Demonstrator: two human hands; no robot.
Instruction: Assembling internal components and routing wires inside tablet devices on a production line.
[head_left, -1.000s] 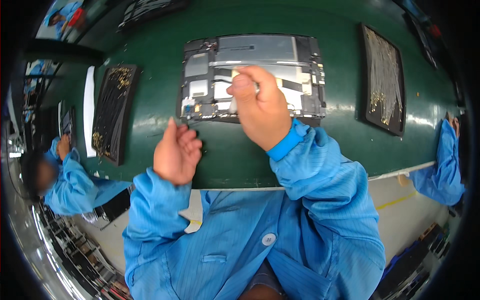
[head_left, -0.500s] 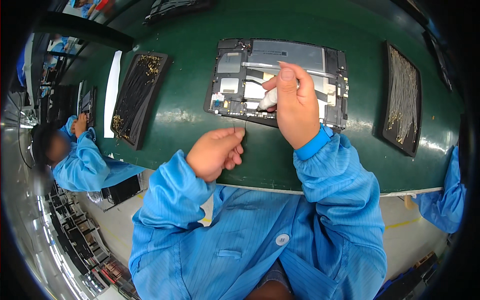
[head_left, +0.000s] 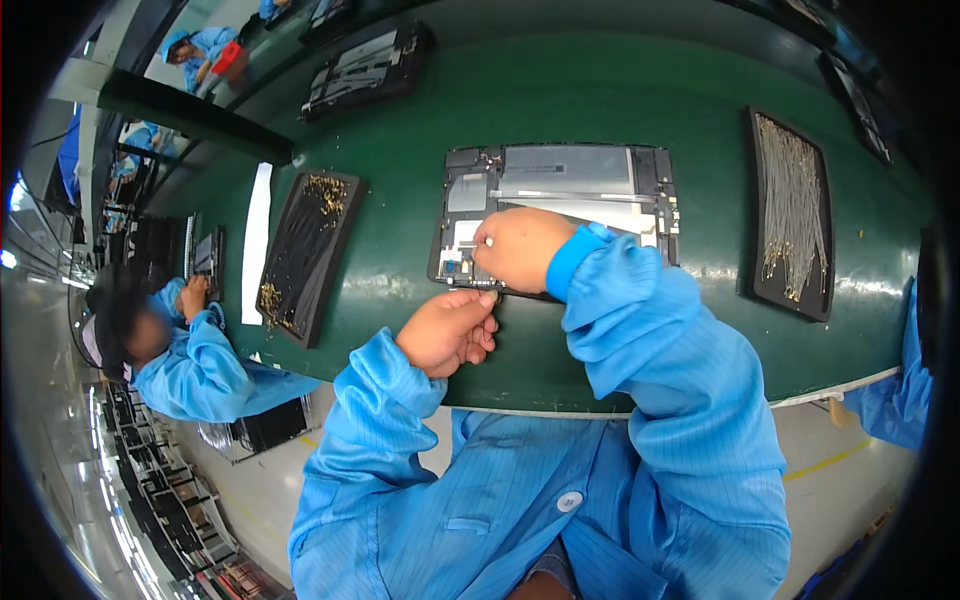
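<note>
An opened tablet point(head_left: 565, 172) with its battery, boards and flat ribbon strips bare lies on the green table in front of me. My left hand point(head_left: 450, 332) is at its near left edge, thumb and forefinger pinched together on a thin black cable, barely visible now. Above the tablet's lower left part, my right hand point(head_left: 525, 250) is closed and bent over the boards. A small white end point(head_left: 490, 241) shows at its fingers; it belongs to the white tapered tool seen earlier, otherwise hidden by the hand.
To the left stands a black tray point(head_left: 310, 255) of black cables with gold ends, beside a white strip point(head_left: 256, 245). A tray point(head_left: 790, 215) of grey cables is at the right. Another opened tablet point(head_left: 365, 70) lies far left. A co-worker point(head_left: 190, 350) sits at the left.
My right hand has moved left and turned palm down over the tablet's lower left part. My left fingertips have come up to the tablet's edge. The view has shifted, showing more of the far table.
</note>
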